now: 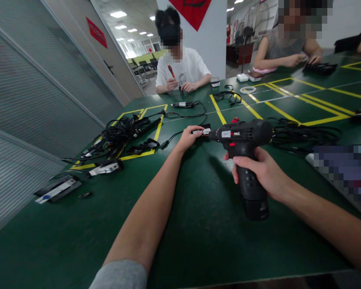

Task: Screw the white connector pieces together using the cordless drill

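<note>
My right hand [267, 170] is wrapped around the grip of a black cordless drill [246, 134], which points left. The drill's bit reaches the near side of a small black box with a white label [207, 127]; I cannot tell whether it touches. My left hand [190, 138] presses fingers and thumb on the left end of that box and keeps it against the green table [204, 241]. A thin black cable leads off to the left from near this hand and ends in a plug [165, 144]. The fingers hide part of the box.
Tangled black cables [123, 130] lie left inside yellow tape, with opened black casings [105, 167] in front. More cables [303, 134] lie right of the drill, beside a tablet-like device [349, 172]. Across the table one person [183, 66] holds a red screwdriver [171, 71]; another sits right.
</note>
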The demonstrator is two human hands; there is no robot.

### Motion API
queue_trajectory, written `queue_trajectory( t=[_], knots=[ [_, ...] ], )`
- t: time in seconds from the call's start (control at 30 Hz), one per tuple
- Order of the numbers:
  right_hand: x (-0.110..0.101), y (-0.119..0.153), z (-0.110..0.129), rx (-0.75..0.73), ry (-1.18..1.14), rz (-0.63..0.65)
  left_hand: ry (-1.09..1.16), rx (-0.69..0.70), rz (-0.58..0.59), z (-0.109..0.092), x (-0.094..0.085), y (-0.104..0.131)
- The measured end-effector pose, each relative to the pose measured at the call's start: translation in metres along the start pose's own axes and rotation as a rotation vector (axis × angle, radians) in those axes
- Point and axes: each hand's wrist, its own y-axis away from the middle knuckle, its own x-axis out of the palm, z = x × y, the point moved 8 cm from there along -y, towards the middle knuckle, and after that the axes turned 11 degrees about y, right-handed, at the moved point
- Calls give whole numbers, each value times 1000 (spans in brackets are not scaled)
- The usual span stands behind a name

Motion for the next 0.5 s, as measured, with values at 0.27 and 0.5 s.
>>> queue_trajectory(
  t=[0.27,0.5],
  knots=[
    [3,-2,-1,-27,50,19,29,8,1,3,0,-2],
    [3,-4,-3,-33,86,32,19,-17,-3,4,0,-1]
  ],
)
